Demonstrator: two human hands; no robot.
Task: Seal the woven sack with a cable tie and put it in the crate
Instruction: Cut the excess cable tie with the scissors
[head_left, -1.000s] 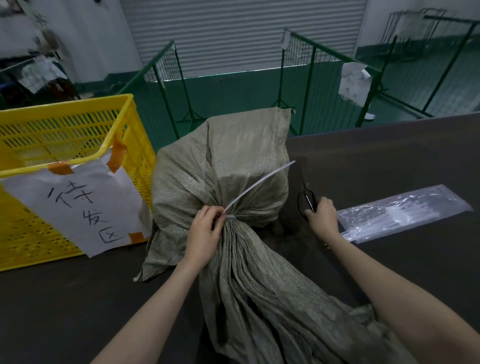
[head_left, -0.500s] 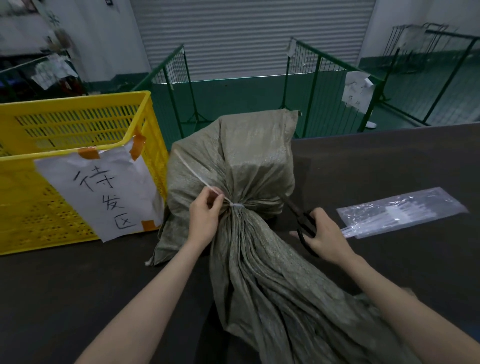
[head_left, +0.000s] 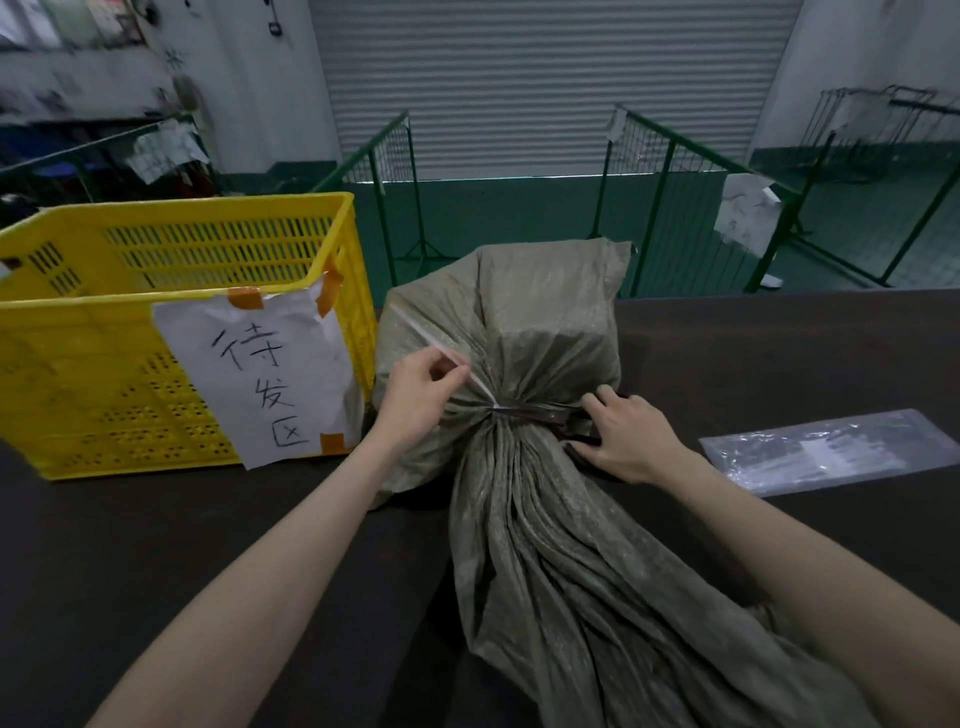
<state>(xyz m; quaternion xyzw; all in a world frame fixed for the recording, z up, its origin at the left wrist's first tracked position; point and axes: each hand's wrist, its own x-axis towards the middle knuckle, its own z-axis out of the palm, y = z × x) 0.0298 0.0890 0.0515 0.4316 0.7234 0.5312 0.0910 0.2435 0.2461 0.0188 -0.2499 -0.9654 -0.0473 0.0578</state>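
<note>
A grey-green woven sack lies on the dark table, its neck gathered and cinched by a white cable tie. My left hand pinches the tie's long free tail, which runs up and to the left. My right hand holds black-handled scissors, whose blades lie across the sack's neck with their tips at the tie's head. To the left stands the yellow crate, with nothing visible inside it.
A white paper label with handwritten characters is taped to the crate's front. A clear plastic bag of cable ties lies at the right on the table. Green metal railings stand beyond the table's far edge.
My right hand picked the scissors up from the table and brought them left to the sack's neck. My left hand swung the tie's tail from the right side over to the left.
</note>
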